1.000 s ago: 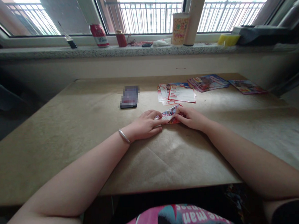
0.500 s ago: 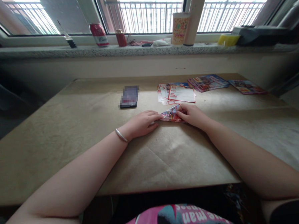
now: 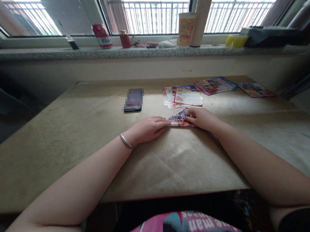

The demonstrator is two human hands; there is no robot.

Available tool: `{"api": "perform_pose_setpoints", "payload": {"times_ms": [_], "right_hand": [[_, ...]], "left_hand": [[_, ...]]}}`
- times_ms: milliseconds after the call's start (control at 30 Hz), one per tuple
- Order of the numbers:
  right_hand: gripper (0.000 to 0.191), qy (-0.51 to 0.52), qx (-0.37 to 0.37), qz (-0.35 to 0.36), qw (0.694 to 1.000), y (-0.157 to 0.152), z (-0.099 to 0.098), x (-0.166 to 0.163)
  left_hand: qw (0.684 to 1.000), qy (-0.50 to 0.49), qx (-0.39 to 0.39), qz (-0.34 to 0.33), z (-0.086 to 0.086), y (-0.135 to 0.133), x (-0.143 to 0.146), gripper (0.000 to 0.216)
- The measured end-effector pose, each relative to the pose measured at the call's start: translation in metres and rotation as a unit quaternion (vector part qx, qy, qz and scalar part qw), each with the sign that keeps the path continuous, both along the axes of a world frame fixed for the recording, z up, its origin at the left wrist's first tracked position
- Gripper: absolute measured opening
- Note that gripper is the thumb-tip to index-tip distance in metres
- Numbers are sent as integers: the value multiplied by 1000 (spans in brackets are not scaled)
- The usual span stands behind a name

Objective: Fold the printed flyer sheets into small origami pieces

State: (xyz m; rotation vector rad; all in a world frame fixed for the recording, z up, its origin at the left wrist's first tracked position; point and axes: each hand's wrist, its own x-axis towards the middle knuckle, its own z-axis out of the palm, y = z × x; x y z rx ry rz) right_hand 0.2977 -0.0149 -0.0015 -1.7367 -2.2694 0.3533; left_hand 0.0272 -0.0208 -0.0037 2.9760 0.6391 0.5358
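Note:
A folded sheet of colourful printed paper (image 3: 178,119) lies on the table in front of me, its point toward the left. My left hand (image 3: 152,128), with a silver bangle at the wrist, lies low on the table with fingers stretched out; the fingertips touch the paper's left point. At the right end, my right hand (image 3: 202,117) grips the paper between thumb and fingers, covering that end. Just beyond the paper is a loose pile of white and red printed sheets (image 3: 187,97).
A phone (image 3: 133,100) with a blurred screen lies left of the sheets. Colourful booklets (image 3: 217,85) are stacked at the back right, with another booklet (image 3: 256,89) beside them. On the stone windowsill (image 3: 141,52) stand a red and white can (image 3: 102,36) and a paper cup (image 3: 187,29).
My right hand has slid slightly to the right along the paper. My left fingers are a little straighter and lie slightly further right, still at the paper's left point.

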Motion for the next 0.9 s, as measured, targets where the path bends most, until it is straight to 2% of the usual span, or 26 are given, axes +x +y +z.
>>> {"api": "perform_pose_setpoints", "payload": {"times_ms": [233, 333, 400, 433, 533, 600, 900], "right_hand": [[21, -58, 8, 1, 998, 1, 1, 8], [20, -72, 115, -1, 991, -4, 4, 2], [22, -95, 208, 37, 973, -9, 6, -6], [24, -105, 227, 64, 966, -12, 7, -11], [28, -108, 204, 137, 963, -18, 6, -23], [30, -107, 191, 151, 964, -18, 4, -27], [16, 10, 113, 125, 986, -5, -7, -17]], "left_hand": [[1000, 15, 13, -11, -1, -6, 5, 38], [1000, 18, 12, -9, -3, -7, 7, 39], [1000, 17, 14, -7, -4, -8, 9, 40], [1000, 15, 16, -8, -4, -9, 10, 40], [1000, 12, 16, -14, -3, -11, 12, 41], [1000, 11, 13, -18, -3, -11, 13, 42], [1000, -7, -2, -27, -3, -6, 7, 36]]}}
